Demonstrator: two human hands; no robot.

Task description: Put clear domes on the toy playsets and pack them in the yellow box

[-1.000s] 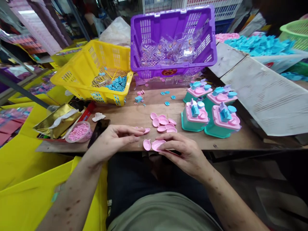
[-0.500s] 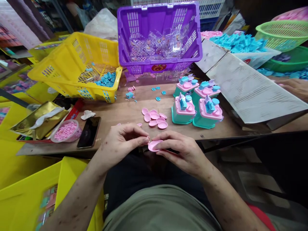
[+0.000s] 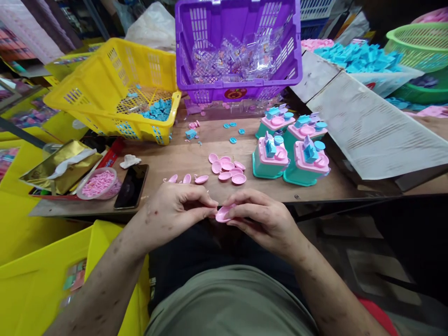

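Observation:
Over the table's front edge, my right hand (image 3: pixel 261 217) grips a shallow oval pink plastic dish (image 3: pixel 223 214) between thumb and fingers. My left hand (image 3: pixel 185 205) is closed in a pinch at the dish's left end; whatever its fingertips hold is too small and covered to make out. Just beyond my hands lies a loose group of similar pink dishes (image 3: pixel 226 176). A few more, with small pink bits by them, lie in a row behind my left hand, one pink dish (image 3: pixel 201 179) nearest the group.
Several teal-and-pink toy units (image 3: pixel 269 158) stand to the right, beside a slanting white board (image 3: pixel 378 116). A purple crate (image 3: pixel 238 86) and yellow basket (image 3: pixel 105 112) stand behind. At left are a phone (image 3: pixel 131 186) and a tub of tiny pink pieces (image 3: pixel 98 184). Blue discs (image 3: pixel 233 140) lie mid-table.
The dish is tilted more steeply in my right hand, and my left fingertips press closer against its end. The whole view has shifted slightly. A co-worker's hand at the far right has left view.

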